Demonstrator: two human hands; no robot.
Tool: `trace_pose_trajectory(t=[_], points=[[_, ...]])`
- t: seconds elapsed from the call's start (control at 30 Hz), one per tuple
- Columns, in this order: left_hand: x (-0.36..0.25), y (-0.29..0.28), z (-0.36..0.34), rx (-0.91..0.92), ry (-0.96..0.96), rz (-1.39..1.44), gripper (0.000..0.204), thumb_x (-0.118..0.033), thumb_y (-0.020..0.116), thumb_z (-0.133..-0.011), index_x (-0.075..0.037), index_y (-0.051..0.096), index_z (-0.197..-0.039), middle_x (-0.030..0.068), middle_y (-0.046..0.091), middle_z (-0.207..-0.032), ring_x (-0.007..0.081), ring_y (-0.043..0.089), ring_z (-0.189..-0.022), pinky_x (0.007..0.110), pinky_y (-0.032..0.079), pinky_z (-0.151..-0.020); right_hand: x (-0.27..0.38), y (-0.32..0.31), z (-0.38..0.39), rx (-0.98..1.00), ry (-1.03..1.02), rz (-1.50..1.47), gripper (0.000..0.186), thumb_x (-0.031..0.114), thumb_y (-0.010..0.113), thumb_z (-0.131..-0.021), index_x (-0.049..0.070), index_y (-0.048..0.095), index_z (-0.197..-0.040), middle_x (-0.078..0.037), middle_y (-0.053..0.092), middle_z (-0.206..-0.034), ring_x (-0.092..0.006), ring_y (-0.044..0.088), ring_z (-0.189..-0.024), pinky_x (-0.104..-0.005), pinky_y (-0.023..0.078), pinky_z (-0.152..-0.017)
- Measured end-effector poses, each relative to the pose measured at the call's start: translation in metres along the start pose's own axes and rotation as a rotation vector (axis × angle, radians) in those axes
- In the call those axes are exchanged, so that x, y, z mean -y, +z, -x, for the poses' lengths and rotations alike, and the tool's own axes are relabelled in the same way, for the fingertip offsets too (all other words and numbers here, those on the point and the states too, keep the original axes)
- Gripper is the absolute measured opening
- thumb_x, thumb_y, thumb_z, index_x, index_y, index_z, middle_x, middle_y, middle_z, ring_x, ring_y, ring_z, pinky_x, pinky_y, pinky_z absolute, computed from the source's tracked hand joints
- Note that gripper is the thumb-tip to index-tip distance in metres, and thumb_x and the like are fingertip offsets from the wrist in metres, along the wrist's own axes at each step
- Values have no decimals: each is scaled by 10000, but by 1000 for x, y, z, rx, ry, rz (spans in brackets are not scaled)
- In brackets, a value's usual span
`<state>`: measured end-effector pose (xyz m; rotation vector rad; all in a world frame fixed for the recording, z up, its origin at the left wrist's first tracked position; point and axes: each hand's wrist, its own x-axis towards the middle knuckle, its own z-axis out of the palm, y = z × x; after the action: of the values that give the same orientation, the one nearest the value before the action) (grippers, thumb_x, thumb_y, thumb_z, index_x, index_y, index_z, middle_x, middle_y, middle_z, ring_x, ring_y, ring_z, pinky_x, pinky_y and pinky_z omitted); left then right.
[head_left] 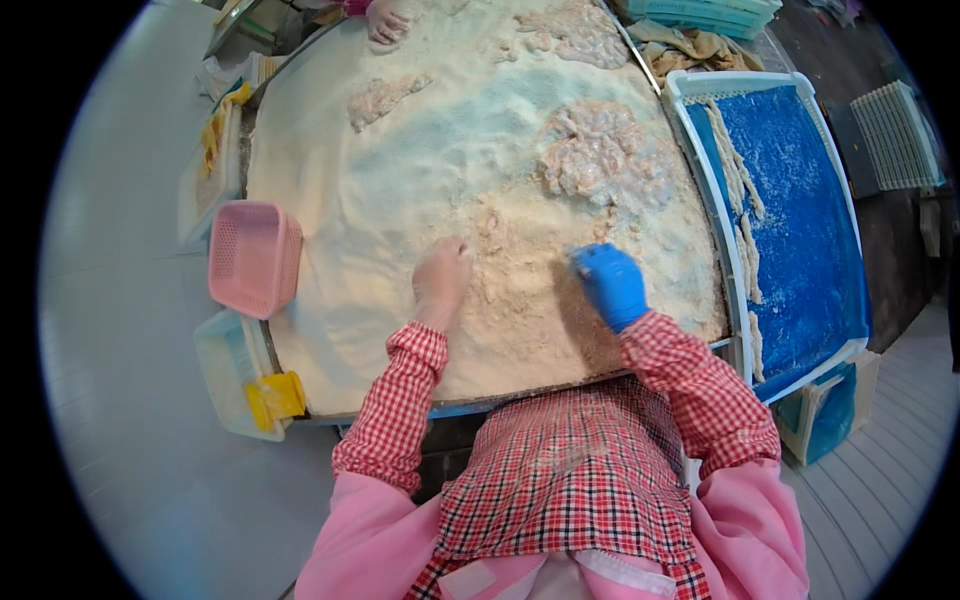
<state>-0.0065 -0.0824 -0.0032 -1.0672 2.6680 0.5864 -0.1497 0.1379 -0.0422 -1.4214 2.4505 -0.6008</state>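
Observation:
My left hand, in a pale, thin covering, is closed just over the crumb-covered table. Its curled fingers hide whatever is in them. To its right my right hand, in a blue glove, is also closed, with its fingertips blurred and turned toward the left hand. What it grips, if anything, cannot be made out. Between the hands lies a crumb-coated pale strip. Beyond the right hand sits a pile of wet, pinkish raw meat pieces.
On the right, a white-rimmed blue tray holds coated strips along its left side. A pink basket and a clear tub with a yellow item stand at the left edge. Another person's hand rests at the far side.

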Motion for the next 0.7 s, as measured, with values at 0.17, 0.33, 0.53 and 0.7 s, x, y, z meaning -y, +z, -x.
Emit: trace_pose_trajectory(t=[0.17, 0.33, 0.53, 0.7], points=[[-24, 39, -12, -207, 122, 81, 461, -335, 620, -864, -20, 570, -1198, 190, 576, -1171, 352, 545, -1085, 431, 437, -945, 2, -51, -4, -257, -82, 83, 465, 117, 620, -808, 109, 547, -1267, -116, 615, -1008, -306, 576, -929, -422, 480, -773], [0, 53, -33, -265, -158, 512, 420, -329, 586, -890, -33, 576, -1188, 178, 584, -1125, 326, 541, -1096, 414, 431, -941, 32, -33, 6, -140, 15, -161, 454, 148, 618, -818, 100, 553, -1265, -137, 599, -1080, -314, 558, -963, -413, 471, -805], [-18, 1, -41, -61, -120, 377, 298, -285, 571, -913, -33, 586, -1072, 149, 623, -1068, 306, 606, -975, 370, 475, -840, 52, -18, 3, -79, 16, -357, 387, 166, 599, -852, 101, 576, -1233, -129, 603, -1026, -321, 555, -931, -420, 470, -781], [-18, -25, -28, -197, -25, 465, 187, -221, 576, -905, -57, 588, -994, 90, 664, -939, 253, 632, -866, 331, 499, -776, 34, -19, 11, -61, 64, -380, 359, 151, 601, -838, 101, 603, -1194, -120, 603, -1020, -317, 556, -902, -421, 474, -763]])
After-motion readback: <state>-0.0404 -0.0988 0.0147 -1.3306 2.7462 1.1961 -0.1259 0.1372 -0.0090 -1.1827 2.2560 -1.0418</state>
